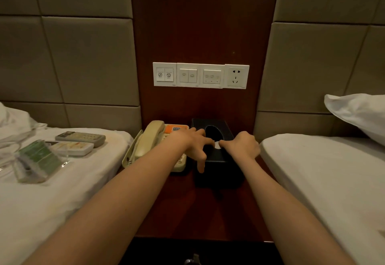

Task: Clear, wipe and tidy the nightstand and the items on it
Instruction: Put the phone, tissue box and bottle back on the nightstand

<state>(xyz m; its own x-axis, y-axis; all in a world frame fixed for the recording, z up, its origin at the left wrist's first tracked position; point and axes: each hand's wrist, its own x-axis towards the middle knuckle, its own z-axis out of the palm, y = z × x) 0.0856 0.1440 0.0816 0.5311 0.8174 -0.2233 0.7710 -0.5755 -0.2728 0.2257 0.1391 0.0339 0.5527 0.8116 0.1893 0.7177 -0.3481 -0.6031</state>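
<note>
A black tissue box (pixel 216 156) stands on the dark wooden nightstand (pixel 200 212) at the back, beside a beige telephone (pixel 149 141) with an orange label. Both hands rest on the box's top by its oval opening. My left hand (pixel 194 144) has its fingers spread over the box's left side, thumb hanging down its front. My right hand (pixel 242 145) pinches a small white bit of tissue (pixel 217 145) at the front of the opening, and my left fingertips touch the same spot.
On the left bed (pixel 62 191) lie two remote controls (pixel 80 137), a green-printed card in a clear stand (pixel 38 160) and clear plastic. The right bed (pixel 333 171) carries a white pillow (pixel 362 112). Wall switches and a socket (pixel 201 75) sit above the nightstand.
</note>
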